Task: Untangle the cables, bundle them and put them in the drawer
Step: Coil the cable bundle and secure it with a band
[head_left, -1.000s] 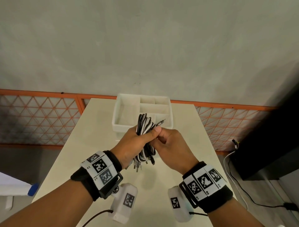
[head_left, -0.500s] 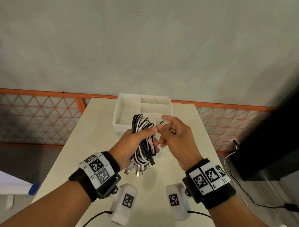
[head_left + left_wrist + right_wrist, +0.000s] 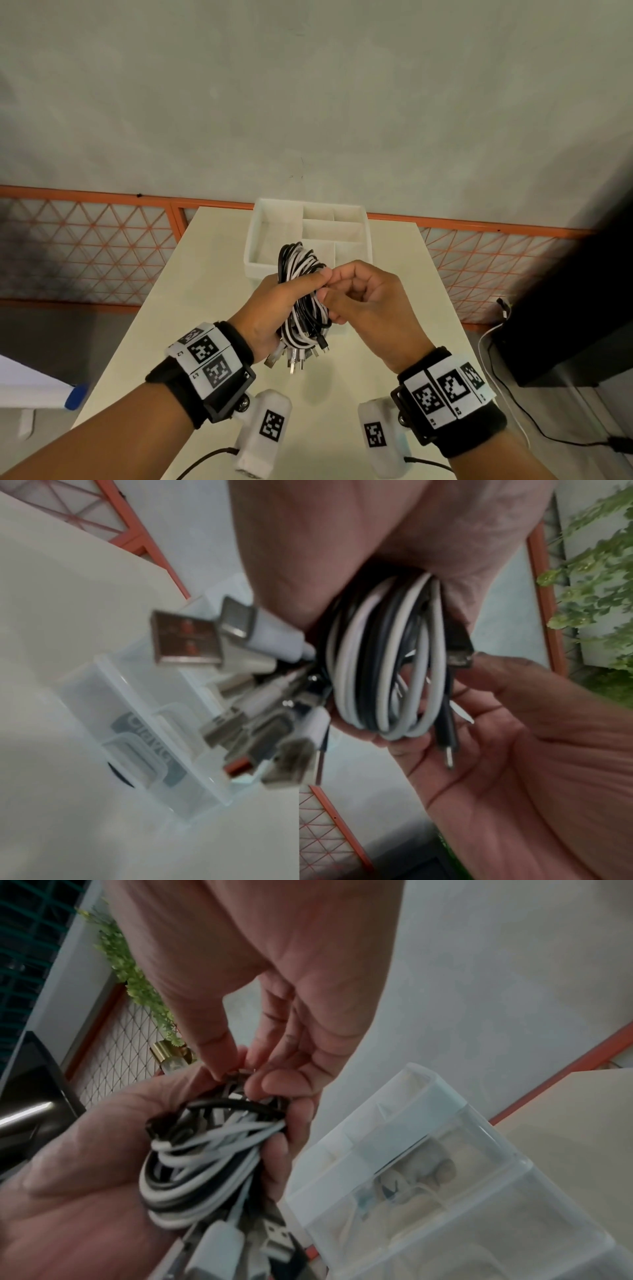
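the left hand (image 3: 274,305) grips the bundle of black and white cables (image 3: 301,294), fingers curled round its middle and thumb pressed across the front, holding it upright in the air above the middle of the table (image 3: 212,274). the loops stand up over the near wall of the drawer (image 3: 255,246); the plugs (image 3: 294,359) hang loose below the hand, clear of the tabletop. the right hand (image 3: 363,294) sits just beside the bundle on its right, fingers curled, thumb and fingertips pinching at a strand near the top of the coil; in the right wrist view the fingertips (image 3: 236,1066) meet on a black loop there.

the drawer, a white divided tray, stands at the far edge of the table, near its middle, its large left compartment open toward the hands. bare tabletop lies to the left of the hands out to the left edge, and a narrower strip runs to the right edge. an orange mesh fence (image 3: 85,246) runs behind the far edge. a dark cabinet (image 3: 565,308) stands off the right edge, with loose cords (image 3: 493,394) on the floor beside it.
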Motion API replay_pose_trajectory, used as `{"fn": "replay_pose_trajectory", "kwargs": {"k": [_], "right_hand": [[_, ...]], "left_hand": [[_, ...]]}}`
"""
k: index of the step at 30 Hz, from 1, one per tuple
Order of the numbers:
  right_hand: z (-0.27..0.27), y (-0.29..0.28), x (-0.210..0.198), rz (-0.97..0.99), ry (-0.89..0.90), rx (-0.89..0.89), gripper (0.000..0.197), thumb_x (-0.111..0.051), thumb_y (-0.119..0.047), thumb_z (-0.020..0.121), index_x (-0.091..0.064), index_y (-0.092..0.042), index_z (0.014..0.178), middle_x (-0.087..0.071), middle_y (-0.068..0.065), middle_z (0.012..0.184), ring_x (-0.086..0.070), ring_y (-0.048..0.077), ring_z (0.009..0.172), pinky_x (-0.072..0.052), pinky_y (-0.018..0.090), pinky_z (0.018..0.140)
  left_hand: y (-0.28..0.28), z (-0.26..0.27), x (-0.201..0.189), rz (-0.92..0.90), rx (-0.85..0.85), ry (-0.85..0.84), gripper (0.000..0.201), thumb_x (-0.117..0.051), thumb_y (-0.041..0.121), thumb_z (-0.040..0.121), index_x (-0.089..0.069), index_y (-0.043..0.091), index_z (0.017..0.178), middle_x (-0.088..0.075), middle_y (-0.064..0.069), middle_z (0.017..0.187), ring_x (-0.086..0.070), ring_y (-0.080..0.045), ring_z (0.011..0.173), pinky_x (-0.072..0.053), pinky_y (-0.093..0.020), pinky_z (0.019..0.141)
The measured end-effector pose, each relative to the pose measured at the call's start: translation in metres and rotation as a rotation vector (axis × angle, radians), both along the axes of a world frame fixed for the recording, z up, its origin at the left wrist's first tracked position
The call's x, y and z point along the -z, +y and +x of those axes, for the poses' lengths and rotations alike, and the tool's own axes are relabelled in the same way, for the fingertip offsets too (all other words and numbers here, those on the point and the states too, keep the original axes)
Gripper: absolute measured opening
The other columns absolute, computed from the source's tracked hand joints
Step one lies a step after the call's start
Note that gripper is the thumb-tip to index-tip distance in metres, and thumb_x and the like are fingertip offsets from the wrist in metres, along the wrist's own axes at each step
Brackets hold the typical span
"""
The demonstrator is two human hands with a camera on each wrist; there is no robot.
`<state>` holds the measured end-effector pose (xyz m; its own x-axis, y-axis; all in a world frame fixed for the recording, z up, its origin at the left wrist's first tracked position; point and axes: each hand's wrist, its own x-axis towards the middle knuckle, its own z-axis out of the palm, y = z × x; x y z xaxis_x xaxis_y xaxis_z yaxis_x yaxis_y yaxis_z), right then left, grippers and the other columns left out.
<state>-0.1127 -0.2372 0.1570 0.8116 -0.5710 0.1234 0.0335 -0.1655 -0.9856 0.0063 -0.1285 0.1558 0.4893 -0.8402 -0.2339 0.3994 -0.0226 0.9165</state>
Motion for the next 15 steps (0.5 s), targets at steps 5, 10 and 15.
{"fn": "replay_pose_trajectory", "kwargs": {"k": [5,10,15], "right_hand": [[0.007,0.003,0.012,-0.093,0.077,0.096,0.038,-0.085,-0.023,0.077,-0.058,-0.022,0.103,-0.063,0.003,0.065,-0.055,0.013,0.056,-0.051,0.028,0.059],[0.008,-0.006,0.016,-0.037,0.163,0.039,0.041,-0.089,-0.022,0.073,-0.057,-0.014,0.098,-0.048,0.007,0.068,-0.046,0.015,0.056,-0.048,0.025,0.049],[0.009,-0.001,0.012,0.083,0.129,-0.275,0.052,-0.069,-0.011,0.087,-0.052,-0.021,0.135,-0.07,0.001,0.118,-0.068,0.015,0.109,-0.057,0.03,0.09]], "left_hand": [[0.001,-0.002,0.003,0.036,-0.022,-0.059,0.032,-0.071,0.023,0.086,-0.071,-0.005,0.102,-0.07,-0.031,0.092,-0.071,-0.036,0.081,-0.057,-0.044,0.076],[0.007,0.0,0.002,0.093,0.107,-0.115,0.024,-0.065,0.011,0.089,-0.07,-0.007,0.104,-0.07,-0.035,0.095,-0.071,-0.042,0.09,-0.055,-0.049,0.085],[0.007,0.0,0.003,0.059,0.057,-0.122,0.023,-0.069,0.01,0.081,-0.073,0.0,0.102,-0.072,-0.029,0.102,-0.072,-0.038,0.092,-0.058,-0.044,0.083]]}}
